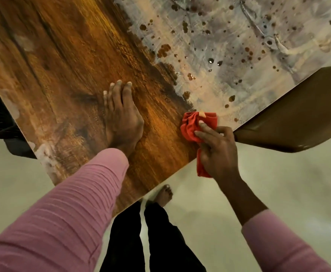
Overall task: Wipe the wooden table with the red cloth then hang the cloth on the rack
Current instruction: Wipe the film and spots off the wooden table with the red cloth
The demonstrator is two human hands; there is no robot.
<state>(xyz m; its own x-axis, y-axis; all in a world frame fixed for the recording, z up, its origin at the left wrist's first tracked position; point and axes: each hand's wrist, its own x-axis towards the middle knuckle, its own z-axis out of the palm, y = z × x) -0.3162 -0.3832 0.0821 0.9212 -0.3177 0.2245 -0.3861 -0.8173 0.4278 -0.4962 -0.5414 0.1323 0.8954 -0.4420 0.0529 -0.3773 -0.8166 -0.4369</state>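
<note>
Red cloth bunched in the gripping right hand overhangs the table edge, so it could slip off; left hand rests flat, open.

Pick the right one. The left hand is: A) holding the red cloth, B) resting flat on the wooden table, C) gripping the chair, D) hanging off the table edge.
B: the left hand lies palm down, fingers spread, on the wooden table, while the right hand grips the red cloth near the table's edge.
</note>
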